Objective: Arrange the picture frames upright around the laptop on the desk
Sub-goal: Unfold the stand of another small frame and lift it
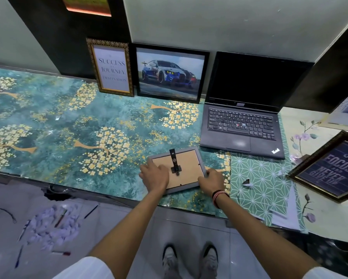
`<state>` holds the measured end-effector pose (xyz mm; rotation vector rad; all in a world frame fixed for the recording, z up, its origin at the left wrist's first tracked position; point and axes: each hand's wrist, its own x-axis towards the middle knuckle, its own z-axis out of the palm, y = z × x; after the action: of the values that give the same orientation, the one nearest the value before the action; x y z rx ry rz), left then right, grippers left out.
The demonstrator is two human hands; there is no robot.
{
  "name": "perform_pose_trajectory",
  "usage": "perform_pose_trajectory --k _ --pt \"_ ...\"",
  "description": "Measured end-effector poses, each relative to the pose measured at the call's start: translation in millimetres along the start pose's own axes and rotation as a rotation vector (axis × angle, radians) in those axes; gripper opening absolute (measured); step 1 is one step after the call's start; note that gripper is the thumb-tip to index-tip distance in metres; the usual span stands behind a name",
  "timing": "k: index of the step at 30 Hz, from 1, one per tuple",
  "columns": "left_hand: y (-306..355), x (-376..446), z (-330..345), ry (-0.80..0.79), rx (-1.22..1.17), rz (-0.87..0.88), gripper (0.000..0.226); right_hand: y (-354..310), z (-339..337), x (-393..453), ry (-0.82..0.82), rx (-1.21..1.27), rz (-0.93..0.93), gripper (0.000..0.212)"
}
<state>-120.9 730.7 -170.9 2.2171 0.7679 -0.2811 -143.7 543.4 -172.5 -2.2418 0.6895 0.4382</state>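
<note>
A small grey frame (pixel 189 161) lies face down near the desk's front edge, its brown backing and black stand showing. My left hand (pixel 154 175) rests on its left side, and my right hand (pixel 211 181) grips its right front corner. The open black laptop (pixel 243 125) sits just behind and to the right. Against the wall to the left of the laptop stand a gold-framed quote picture (pixel 111 67) and a black-framed car picture (pixel 170 74), both upright. A dark framed motto picture (pixel 330 170) lies tilted at the right.
The desk (pixel 48 121) has a teal floral cover, with a green patterned mat (pixel 259 178) on the right. Another light frame (pixel 346 109) leans at the far right edge. On the floor lie paper scraps (pixel 52 224) and pens. My shoes (pixel 189 260) stand below the desk edge.
</note>
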Motion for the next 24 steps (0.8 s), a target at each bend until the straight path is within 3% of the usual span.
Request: perform_pose_trajectory --k 2,6,10,16,21,24 --pt "16 2 -5 -0.008 -0.056 -0.115 0.055 -12 -6 -4 -0.007 0.060 0.023 0.013" --pt "33 24 -25 -0.027 -0.163 -0.269 0.050 -23 -25 6 0.030 0.207 -0.013 0.024" --pt "47 57 -57 -0.117 -0.506 -0.326 0.052 -57 -45 24 0.020 0.419 -0.117 0.035" --pt "66 78 -91 -0.214 -0.725 -0.318 0.016 -109 -55 54 -0.008 0.615 -0.205 0.046" --pt "51 84 -83 -0.131 -0.816 -0.284 0.019 -116 -49 66 -0.048 0.658 -0.246 0.052" --pt "38 83 -73 -0.152 -0.642 -0.145 0.028 -118 -47 58 -0.065 0.654 -0.288 0.051"
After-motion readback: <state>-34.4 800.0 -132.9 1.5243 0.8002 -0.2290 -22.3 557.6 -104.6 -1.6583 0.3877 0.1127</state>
